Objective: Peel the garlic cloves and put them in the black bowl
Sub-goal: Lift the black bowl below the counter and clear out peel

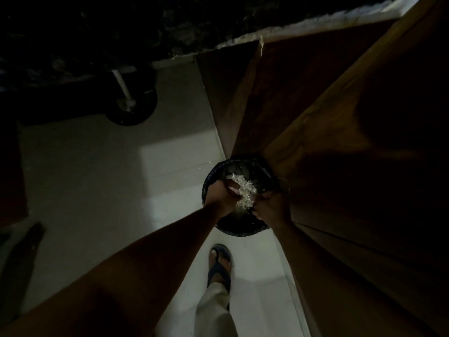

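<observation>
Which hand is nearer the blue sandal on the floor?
Left, but only narrowly. In the head view the left hand is over the black bin, above the blue sandal; the right hand is above it and farther right. Depth unclear.

A round black container [252, 231] sits low over the pale tiled floor beside a wooden cabinet, seen from directly above in dim light; whether it is the task's bowl or a bin cannot be told. A loose heap of pale, papery garlic skins [243, 190] is bunched over its mouth, held between the left hand [218, 197] and the right hand [272, 207], fingers curled into the heap from either side. A few white flecks lie on the floor just beside the rim.
</observation>
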